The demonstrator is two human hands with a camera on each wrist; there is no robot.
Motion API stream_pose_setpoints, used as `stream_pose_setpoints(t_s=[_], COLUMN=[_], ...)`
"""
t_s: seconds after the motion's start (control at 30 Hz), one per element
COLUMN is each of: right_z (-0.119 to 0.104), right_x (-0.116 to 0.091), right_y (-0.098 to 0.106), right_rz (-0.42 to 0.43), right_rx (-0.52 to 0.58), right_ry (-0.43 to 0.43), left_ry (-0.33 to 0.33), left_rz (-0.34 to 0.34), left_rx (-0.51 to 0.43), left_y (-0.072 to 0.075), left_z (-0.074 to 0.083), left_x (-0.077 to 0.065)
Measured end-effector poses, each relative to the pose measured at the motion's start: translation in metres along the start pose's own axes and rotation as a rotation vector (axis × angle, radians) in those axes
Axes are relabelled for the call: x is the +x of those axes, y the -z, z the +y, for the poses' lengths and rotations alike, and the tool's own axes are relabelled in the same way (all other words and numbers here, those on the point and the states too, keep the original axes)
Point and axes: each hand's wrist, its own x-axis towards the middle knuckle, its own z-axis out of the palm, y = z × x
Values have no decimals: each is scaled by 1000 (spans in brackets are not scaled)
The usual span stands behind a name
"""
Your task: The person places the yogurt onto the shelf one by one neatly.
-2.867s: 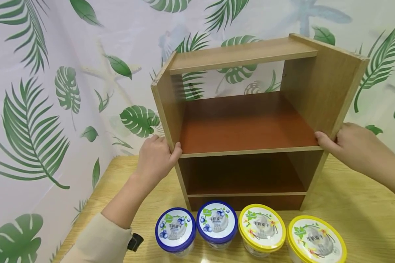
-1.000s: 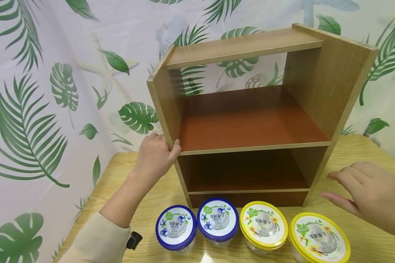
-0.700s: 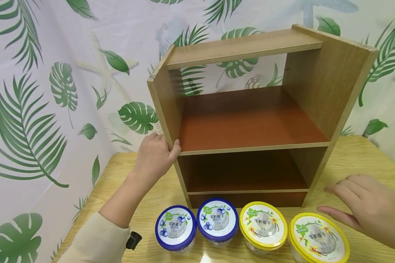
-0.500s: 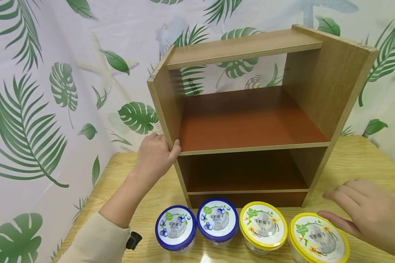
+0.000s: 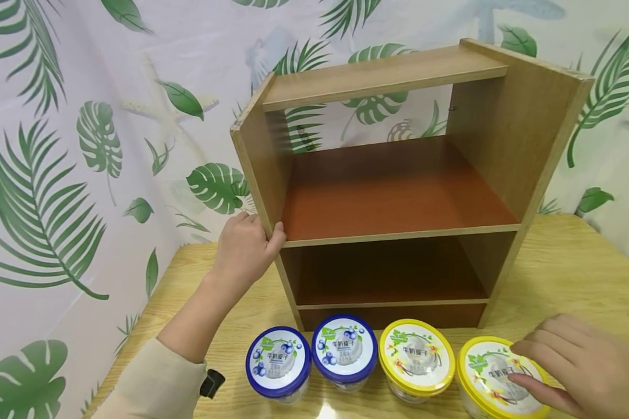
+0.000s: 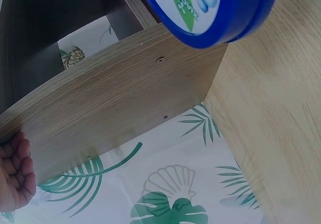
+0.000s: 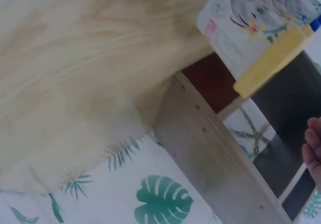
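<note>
A small wooden shelf unit [image 5: 398, 235] with reddish-brown boards stands upright in the middle. My left hand [image 5: 245, 247] grips the front edge of its left side panel [image 5: 262, 174], thumb at the inner side; curled fingers [image 6: 22, 163] show against the outer side in the left wrist view. My right hand [image 5: 582, 366] hovers at the right yellow-lidded tub [image 5: 495, 372], partly covering its lid, thumb and fingers apart. Whether it touches the lid I cannot tell. Left of that stand another yellow-lidded tub [image 5: 417, 356] and two blue-lidded tubs, one inner [image 5: 344, 349] and one outer [image 5: 278, 359].
The tubs form a row on the wood-grain table [image 5: 555, 273], close before the shelf's base. A leaf-patterned sheet [image 5: 136, 116] covers the walls behind and at the left. A dark band [image 5: 212, 384] sits by my left sleeve [image 5: 157, 378].
My right hand has let go of the shelf's right panel, moved down, then shifted left over the right yellow-lidded tub. My left hand keeps its grip on the left panel.
</note>
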Motion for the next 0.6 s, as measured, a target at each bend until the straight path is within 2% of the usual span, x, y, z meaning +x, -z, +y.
stream_pose_setpoints(t_s=[0.13,0.27,0.33,0.6], right_z=[-1,-4,-6,-12], right_x=[-1,-4,-8,-42], right_y=[-3,-5,-5,-10], right_rz=[43,22,-20,-78], right_rx=[71,40,0,-80], right_ry=[83,113,107,89], left_ry=[12,19,18,22], left_rz=[-12,-21,-20,-24], left_rx=[-1,-3,-3,8], left_y=[1,1,1,1], left_z=[-1,-1,0,1], left_x=[-1,-1,-1,-1])
